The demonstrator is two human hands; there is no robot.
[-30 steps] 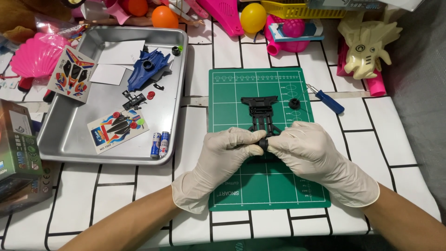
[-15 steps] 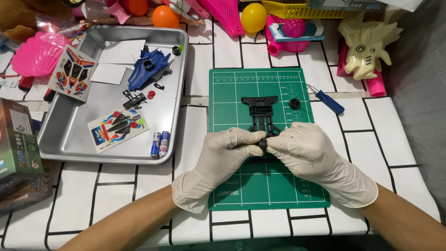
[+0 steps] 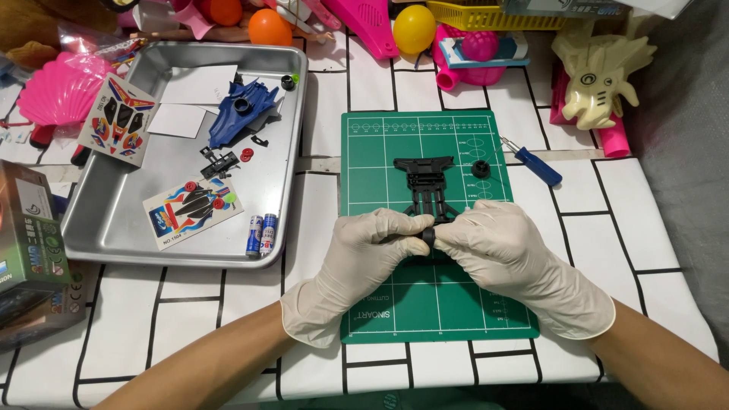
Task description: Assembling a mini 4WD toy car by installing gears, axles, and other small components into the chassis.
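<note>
Your left hand (image 3: 363, 254) and your right hand (image 3: 505, 254), both in pale gloves, meet at the near end of the black chassis (image 3: 427, 190), and the grip of each hand is closed there: the fingertips of both pinch a small black round part (image 3: 428, 238), maybe a wheel, at the place where the hands touch. How this part joins the chassis you cannot tell, because your fingers cover it. The chassis lies flat on the green cutting mat (image 3: 437, 311), and its far end points away from you. Just beside it on the mat, to the right, sits a second small black wheel (image 3: 479, 168), apart from your hands. Near the right edge of the mat a blue-handled screwdriver (image 3: 536, 165) lies on the tabletop (image 3: 668, 228), which has a white cover with black lines. On the left of the mat stands a metal tray (image 3: 99, 243). In the tray you see the blue car body (image 3: 241, 110), two sticker sheets (image 3: 190, 209), some white papers, small black and red parts, and two batteries (image 3: 258, 234) near its front rim. Bright plastic toys crowd the far edge of the tabletop, and a cardboard box (image 3: 26, 235) stands at the left.
</note>
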